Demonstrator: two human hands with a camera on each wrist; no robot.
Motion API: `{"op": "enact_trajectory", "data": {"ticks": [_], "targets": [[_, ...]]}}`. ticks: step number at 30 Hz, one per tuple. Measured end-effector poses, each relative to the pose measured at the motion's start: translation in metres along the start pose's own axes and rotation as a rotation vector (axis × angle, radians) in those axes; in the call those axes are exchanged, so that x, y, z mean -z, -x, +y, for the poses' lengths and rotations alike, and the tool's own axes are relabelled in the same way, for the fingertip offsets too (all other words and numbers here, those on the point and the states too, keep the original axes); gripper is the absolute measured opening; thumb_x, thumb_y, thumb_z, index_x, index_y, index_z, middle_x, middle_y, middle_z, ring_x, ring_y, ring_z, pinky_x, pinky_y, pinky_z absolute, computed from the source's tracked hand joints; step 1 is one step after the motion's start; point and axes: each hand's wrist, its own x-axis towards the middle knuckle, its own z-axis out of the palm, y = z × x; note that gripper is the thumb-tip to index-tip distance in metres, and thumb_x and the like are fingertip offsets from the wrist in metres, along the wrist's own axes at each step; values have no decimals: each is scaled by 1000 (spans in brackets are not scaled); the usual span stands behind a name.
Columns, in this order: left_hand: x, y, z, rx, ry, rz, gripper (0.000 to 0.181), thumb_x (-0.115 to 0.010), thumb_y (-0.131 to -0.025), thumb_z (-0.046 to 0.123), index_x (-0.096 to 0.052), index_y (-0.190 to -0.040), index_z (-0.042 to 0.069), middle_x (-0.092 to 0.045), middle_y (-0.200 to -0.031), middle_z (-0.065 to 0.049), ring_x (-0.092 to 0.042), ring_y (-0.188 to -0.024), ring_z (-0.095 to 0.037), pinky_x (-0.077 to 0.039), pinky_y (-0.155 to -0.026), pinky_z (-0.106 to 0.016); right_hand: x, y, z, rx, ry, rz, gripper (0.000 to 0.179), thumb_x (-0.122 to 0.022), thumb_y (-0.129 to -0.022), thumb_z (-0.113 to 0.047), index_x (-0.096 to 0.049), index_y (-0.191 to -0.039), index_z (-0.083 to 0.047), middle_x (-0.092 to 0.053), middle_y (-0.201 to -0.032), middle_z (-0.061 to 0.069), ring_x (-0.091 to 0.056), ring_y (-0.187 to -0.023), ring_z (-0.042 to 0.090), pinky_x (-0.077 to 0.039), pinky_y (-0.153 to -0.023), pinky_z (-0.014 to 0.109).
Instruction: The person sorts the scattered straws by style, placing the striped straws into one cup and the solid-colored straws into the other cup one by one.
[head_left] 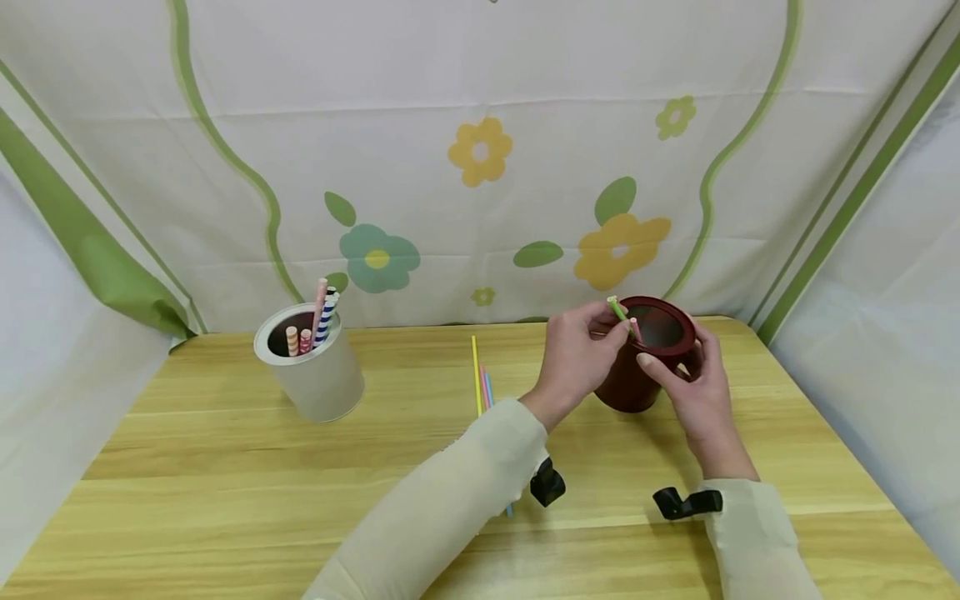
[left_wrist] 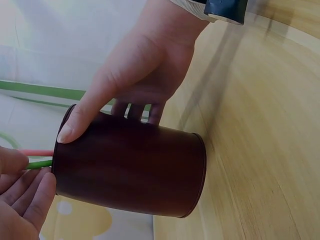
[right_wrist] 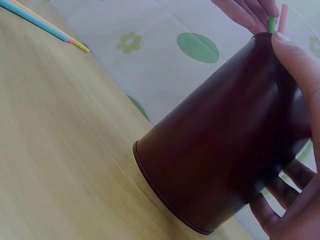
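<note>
At the right of the table, my right hand (head_left: 701,392) grips a dark red cylindrical holder (head_left: 626,379), thumb near its rim and fingers round its far side. Over the rim, my left hand (head_left: 577,354) pinches a green straw (head_left: 617,308) between thumb and fingers, its lower end at the holder's mouth. Close beside it a pink straw (head_left: 636,328) pokes out of the same holder. Both wrist views show the green straw (left_wrist: 40,164) and the pink straw (right_wrist: 283,18) at the rim. The holder's inner bottom is hidden.
A pale grey holder (head_left: 326,387) with several striped and patterned paper straws (head_left: 324,321) stands at the left. Yellow (head_left: 476,375), pink and blue straws (head_left: 490,387) lie mid-table, partly behind my left sleeve. A flowered curtain (head_left: 427,192) hangs at the table's back edge.
</note>
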Motion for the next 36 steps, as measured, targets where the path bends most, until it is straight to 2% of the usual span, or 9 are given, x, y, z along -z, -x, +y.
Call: {"op": "enact_trajectory", "data": {"ticks": [6, 18, 25, 30, 36], "targets": [[0, 1, -1, 13, 33, -6, 10, -74, -102, 11, -81, -108, 7, -83, -105, -8, -70, -87, 4, -57, -81, -10, 1, -1, 2, 5, -9, -3, 77, -81, -97, -11, -42, -161, -29, -54, -148, -10, -49, -132, 8, -43, -97, 12], [0, 2, -2, 43, 60, 7, 20, -75, -102, 11, -78, -120, 4, -81, -112, -8, -75, -96, -8, -58, -85, -13, -1, 0, 1, 4, -1, -1, 76, -80, -98, -12, -42, -161, -29, -54, -146, -10, -49, -132, 8, -43, -98, 12], [2, 5, -1, 68, 147, 15, 17, -75, -102, 11, -79, -117, 4, -80, -110, -8, -69, -91, 3, -59, -86, -14, 0, 0, 1, -3, -3, 2, 76, -80, -98, -12, -42, -161, -29, -54, -145, -11, -49, -131, 7, -43, -97, 12], [12, 10, -1, 69, 173, 1, 13, -77, -101, 13, -79, -112, 6, -80, -106, -7, -68, -88, 3, -60, -85, -16, 1, 0, 1, -7, 13, 3, 79, -81, -97, -13, -41, -162, -31, -54, -148, -10, -48, -132, 7, -42, -97, 11], [32, 17, -4, 116, 180, -70, 12, -81, -98, 16, -80, -108, 9, -80, -105, -4, -71, -88, -1, -61, -85, -19, 1, 0, 2, -12, 25, 4, 79, -81, -97, -13, -40, -162, -31, -54, -148, -11, -48, -132, 7, -42, -97, 11]]}}
